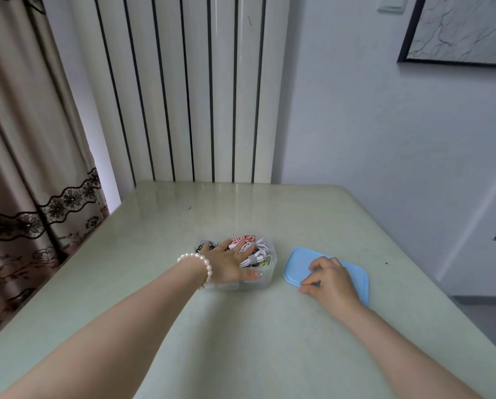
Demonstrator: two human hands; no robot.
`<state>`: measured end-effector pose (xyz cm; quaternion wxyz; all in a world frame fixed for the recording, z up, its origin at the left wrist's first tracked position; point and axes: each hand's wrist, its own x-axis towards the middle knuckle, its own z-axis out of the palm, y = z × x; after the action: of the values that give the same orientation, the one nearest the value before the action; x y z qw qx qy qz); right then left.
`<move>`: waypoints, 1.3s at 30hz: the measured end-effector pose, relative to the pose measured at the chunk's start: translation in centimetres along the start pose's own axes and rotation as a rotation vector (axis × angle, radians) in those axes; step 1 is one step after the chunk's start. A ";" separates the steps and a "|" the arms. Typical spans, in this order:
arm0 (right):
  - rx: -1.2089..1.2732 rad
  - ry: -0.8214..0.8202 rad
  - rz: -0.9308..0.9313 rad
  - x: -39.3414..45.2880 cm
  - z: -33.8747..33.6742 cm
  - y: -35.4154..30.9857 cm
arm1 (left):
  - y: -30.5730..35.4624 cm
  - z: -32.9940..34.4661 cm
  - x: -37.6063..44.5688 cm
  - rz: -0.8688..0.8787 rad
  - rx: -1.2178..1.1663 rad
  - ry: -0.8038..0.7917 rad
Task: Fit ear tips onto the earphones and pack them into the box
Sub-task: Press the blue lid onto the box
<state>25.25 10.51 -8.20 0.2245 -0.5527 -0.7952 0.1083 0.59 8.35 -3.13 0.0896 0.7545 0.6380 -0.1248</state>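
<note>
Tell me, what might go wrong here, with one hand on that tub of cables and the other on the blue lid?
The earphones are heaped above the rim of the clear box, so the lid may not seat, or it may pinch a cable. The left hand lies flat on the tangle; lifting one set could drag others out. The right hand holds the lid near the box, and a nudge could shift it.

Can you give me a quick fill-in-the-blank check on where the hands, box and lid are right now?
1. The left hand lies flat over the clear box full of tangled ____.
2. The lid lying on the table to the right of the box is ____ in colour.
3. The right hand rests on the ____.
4. A bracelet of white ____ sits on the left wrist.

Missing words: earphones; blue; lid; beads
</note>
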 end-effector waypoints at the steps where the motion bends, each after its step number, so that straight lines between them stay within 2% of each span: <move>1: -0.011 0.053 -0.013 -0.3 0.4 -0.1 | 0.0 0.1 -0.1 0.002 0.019 0.022; 4: -0.101 0.149 -0.108 -0.9 1.5 -0.2 | -0.1 0.4 -0.6 0.031 -0.015 0.149; 6: -0.184 0.177 -0.103 -1.1 1.9 -0.6 | -0.2 0.5 -1.0 0.046 -0.109 0.221; 11: -0.182 0.241 0.100 0.3 -1.2 -2.3 | -0.9 -1.2 -2.3 0.055 -0.322 0.432; 15: 0.206 0.270 0.161 3.4 -7.2 -4.7 | -1.6 -4.0 -4.2 0.027 -0.619 0.511; 17: 0.387 0.178 0.160 4.7 -10.4 -6.5 | -1.5 -5.2 -5.0 0.036 -0.811 0.554; 19: 0.500 -0.039 0.105 5.2 -13.0 -9.0 | -1.0 -6.1 -5.5 0.076 -0.973 0.553; 21: 0.484 -0.227 0.035 5.3 -14.1 -11.4 | -0.5 -6.7 -5.9 0.129 -1.073 0.504; 24: 0.410 -0.343 -0.049 5.8 -12.9 -14.4 | 0.4 -6.8 -6.3 0.151 -1.064 0.531; 26: 0.355 -0.317 -0.073 6.3 -11.2 -15.2 | 0.4 -6.3 -6.1 0.094 -1.088 0.620; 28: 0.275 -0.202 -0.053 6.9 -9.7 -14.7 | -0.1 -5.6 -5.8 -0.024 -1.154 0.701; 30: 0.191 -0.072 0.012 7.3 -8.6 -13.2 | -1.1 -5.2 -5.4 -0.177 -1.328 0.741; 33: 0.361 -0.082 0.112 6.6 -7.2 -11.1 | -2.4 -4.7 -4.0 -0.409 -1.517 0.734; 35: 0.479 -0.116 0.166 6.0 -5.7 -10.2 | -2.5 -4.6 -3.2 -0.453 -1.624 0.664; 37: 0.490 -0.091 0.196 5.9 -4.4 -9.6 | -1.8 -4.7 -2.7 -0.468 -1.738 0.607; 39: 0.631 -0.040 0.255 6.4 -3.3 -9.0 | -1.3 -5.2 -2.2 -0.478 -1.799 0.625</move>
<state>17.48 12.88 -0.02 0.3534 -0.5488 -0.6511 0.3873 -0.65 8.04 2.52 0.4303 0.2549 0.6260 0.5984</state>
